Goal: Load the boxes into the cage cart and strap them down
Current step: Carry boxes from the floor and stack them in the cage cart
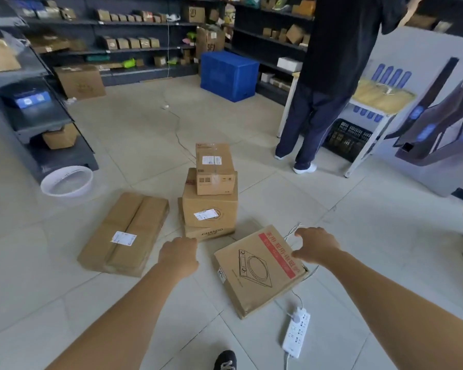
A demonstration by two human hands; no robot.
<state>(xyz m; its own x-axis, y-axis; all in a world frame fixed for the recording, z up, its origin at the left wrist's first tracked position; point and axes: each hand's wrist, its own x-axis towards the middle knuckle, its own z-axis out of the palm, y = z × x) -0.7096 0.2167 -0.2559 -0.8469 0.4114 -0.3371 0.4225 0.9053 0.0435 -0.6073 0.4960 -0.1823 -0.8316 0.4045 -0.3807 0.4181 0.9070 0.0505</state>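
Lying flat, red-striped brown cardboard box (254,273)

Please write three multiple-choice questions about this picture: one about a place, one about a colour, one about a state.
1. Where does the white power strip lie?
A. on the floor beside the red-striped box
B. in the white basin
C. on a chair

2. What colour is the large plastic crate at the back?
A. red
B. blue
C. green

3. How is the top box of the middle stack?
A. open, flaps up
B. crushed flat
C. closed

Answers:
1 A, it lies on the floor next to that box.
2 B, its walls are plainly blue.
3 C, its top is shut and it keeps its shape.
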